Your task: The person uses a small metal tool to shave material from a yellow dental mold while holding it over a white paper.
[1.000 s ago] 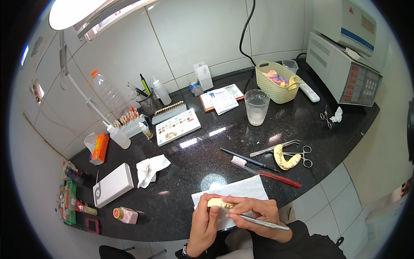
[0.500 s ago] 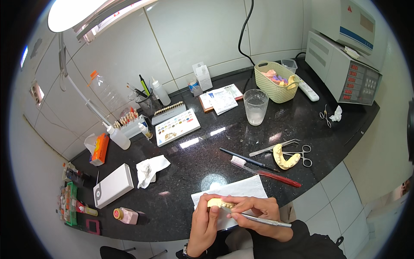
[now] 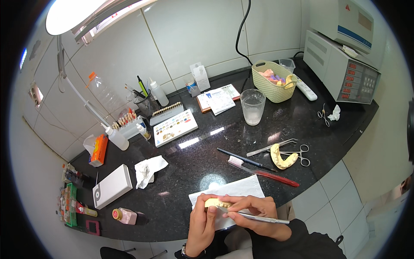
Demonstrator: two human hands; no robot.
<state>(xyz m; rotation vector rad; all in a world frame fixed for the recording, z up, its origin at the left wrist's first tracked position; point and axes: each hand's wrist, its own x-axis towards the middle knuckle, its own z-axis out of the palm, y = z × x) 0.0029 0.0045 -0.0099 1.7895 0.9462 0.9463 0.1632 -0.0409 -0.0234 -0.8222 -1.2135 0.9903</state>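
Note:
A pale yellow plaster dental cast (image 3: 212, 202) is gripped by the thumb and fingers of my left hand (image 3: 202, 221), above a white paper sheet (image 3: 246, 187). My right hand (image 3: 258, 214) holds a slim silver carving knife (image 3: 267, 219) like a pen, its tip at the row of teeth on the cast. The fingers of both hands meet at the cast and hide part of it. Beyond them lie a red toothbrush (image 3: 276, 176), a dark brush (image 3: 241, 158) and a second yellow cast (image 3: 283, 158), horseshoe-shaped, resting against scissor-handled forceps (image 3: 304, 155) near tweezers (image 3: 261, 149).
A glass of water (image 3: 252, 108) and a basket of casts (image 3: 276, 88) stand at the back. To the left are a crumpled tissue (image 3: 148, 169), a white box (image 3: 113, 186), a pink-filled bottle (image 3: 126, 216) and a palette box (image 3: 176, 128). A furnace-like machine (image 3: 340, 64) occupies the right.
The whole view has shifted slightly, so things appear a little further left. My hands keep nearly the same hold on the cast and the knife.

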